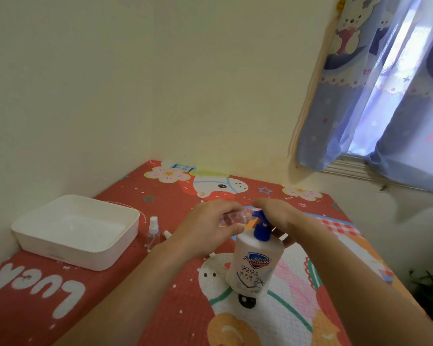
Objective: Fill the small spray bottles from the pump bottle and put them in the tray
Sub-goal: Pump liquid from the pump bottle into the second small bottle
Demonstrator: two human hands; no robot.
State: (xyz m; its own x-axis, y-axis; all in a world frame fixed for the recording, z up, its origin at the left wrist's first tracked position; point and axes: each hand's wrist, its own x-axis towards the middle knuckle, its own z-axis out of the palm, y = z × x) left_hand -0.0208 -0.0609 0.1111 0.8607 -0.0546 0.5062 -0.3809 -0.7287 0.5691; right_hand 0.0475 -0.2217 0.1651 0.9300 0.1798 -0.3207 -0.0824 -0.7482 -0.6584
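Beside the white tray (75,231), left hand (208,228) grips a spray bottle (235,218); right hand (275,212) presses the pump bottle (256,265).

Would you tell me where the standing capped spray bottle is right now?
In the head view, the capped spray bottle stands upright left of centre on the red mat, between the white tray and the left hand.

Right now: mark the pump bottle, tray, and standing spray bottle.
pump bottle (256,265), head view, label front.
tray (125,239), head view, right wall.
standing spray bottle (153,229), head view, neck below cap.
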